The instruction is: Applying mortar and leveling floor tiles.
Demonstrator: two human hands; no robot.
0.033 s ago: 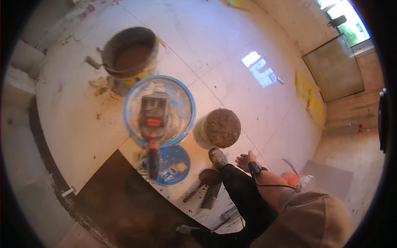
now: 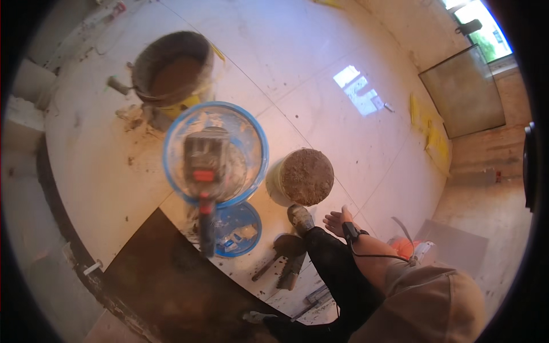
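Observation:
My right hand (image 2: pixel 336 222) hangs beside my leg, palm up with its fingers stretched out, holding nothing. A black device with a cable (image 2: pixel 351 231) is strapped to that wrist. Closest to the hand stands a bucket (image 2: pixel 275 182) filled to the top with brown, crumbly material (image 2: pixel 307 176). Left of it is a round tub with a blue rim (image 2: pixel 266 150), smeared inside. Over the tub shows a dusty power tool (image 2: pixel 205 163) with a red part and a dark handle; whether it rests in the tub I cannot tell. My left hand is out of sight.
A dirty bucket (image 2: pixel 142 70) with brown contents stands farther left. Below the tub lies a blue lid or shallow pan (image 2: pixel 251 223). Trowel-like tools (image 2: pixel 290 246) lie by my shoe (image 2: pixel 300 217). A brown sheet (image 2: pixel 166 268) covers the near-left floor. A panel (image 2: pixel 464 91) leans at the right wall.
The tub, power tool and far bucket sit slightly farther left in the picture, as the view has shifted a little. My right hand stays open beside my leg.

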